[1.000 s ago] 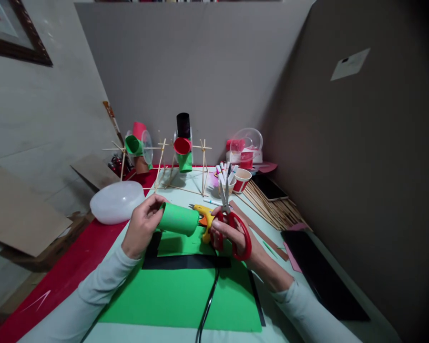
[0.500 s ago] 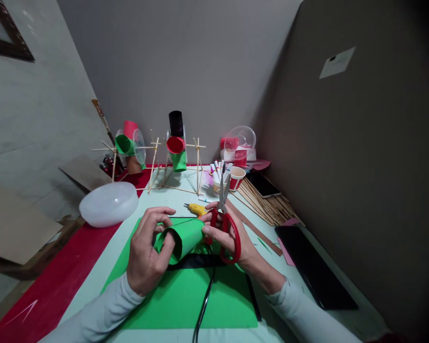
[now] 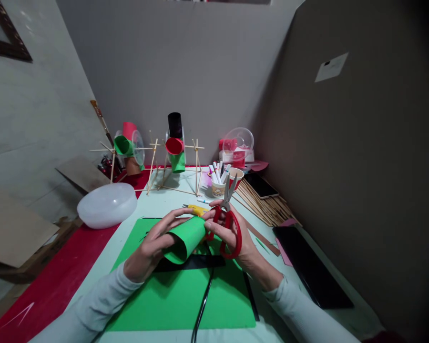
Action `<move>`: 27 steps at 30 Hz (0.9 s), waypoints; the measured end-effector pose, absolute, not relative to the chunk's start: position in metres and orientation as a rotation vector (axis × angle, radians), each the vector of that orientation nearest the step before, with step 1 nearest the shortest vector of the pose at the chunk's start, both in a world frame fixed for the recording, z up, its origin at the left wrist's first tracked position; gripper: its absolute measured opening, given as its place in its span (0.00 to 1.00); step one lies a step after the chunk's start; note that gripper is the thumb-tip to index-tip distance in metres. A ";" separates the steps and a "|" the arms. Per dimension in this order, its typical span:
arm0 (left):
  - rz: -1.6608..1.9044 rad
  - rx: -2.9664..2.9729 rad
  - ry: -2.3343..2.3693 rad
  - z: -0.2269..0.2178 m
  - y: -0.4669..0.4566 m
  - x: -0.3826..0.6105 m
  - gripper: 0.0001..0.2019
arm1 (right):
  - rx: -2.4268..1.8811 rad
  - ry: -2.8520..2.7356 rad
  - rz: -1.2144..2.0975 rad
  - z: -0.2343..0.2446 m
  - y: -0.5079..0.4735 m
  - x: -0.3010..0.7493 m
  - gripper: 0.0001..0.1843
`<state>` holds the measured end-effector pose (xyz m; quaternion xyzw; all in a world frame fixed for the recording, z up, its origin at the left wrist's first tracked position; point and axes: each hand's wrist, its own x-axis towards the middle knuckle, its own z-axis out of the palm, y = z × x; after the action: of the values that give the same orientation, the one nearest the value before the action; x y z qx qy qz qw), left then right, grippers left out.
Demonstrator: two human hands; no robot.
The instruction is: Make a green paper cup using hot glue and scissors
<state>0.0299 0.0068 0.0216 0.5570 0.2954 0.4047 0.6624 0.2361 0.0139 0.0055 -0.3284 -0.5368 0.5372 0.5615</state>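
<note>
Green tube (image 3: 190,239) in fingers (image 3: 168,220), scissors (image 3: 226,206) upright, cable (image 3: 203,305) crossing sheet's near edge (image 3: 157,327)

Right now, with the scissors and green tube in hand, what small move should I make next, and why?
I'd probably set the scissors down: they're open, tips up, in your right hand, which also touches the tube that your left hand holds. That might free your grip.

Head camera faces forward, down over table (image 3: 153,201); fingers (image 3: 159,244) near.
</note>
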 end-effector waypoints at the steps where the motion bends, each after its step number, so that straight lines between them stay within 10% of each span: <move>1: 0.883 1.185 0.634 0.024 0.006 0.030 0.29 | -0.775 -1.270 1.263 0.006 0.014 0.236 0.24; 27: 1.320 0.989 0.472 0.027 0.004 0.032 0.28 | -1.115 -1.905 0.768 0.012 -0.001 0.228 0.14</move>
<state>0.0323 0.0043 0.0271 0.4359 0.2083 0.5819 0.6542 0.2283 -0.0010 0.0117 -0.4388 -0.7502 0.3023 0.3915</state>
